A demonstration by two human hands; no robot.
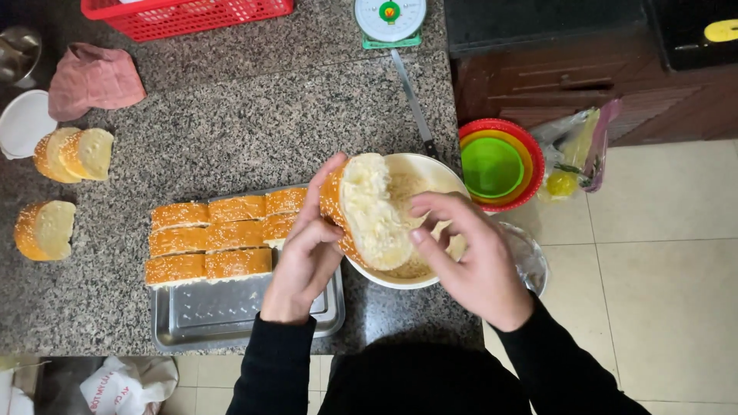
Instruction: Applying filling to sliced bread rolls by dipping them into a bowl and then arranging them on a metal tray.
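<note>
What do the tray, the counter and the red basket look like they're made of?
The tray looks like metal, probably stainless steel: silvery grey, with a dull shine and a pattern of small dimples pressed into its floor. The counter looks like polished granite or similar stone, speckled grey and black. The red basket seems to be moulded plastic, an even bright red with a fine grid of holes.

Head camera – looking steeply down, close over the counter [231, 115].

Speckled granite counter [254, 115], dark wooden cabinet [584, 73], pale tiled floor [661, 253].
</note>
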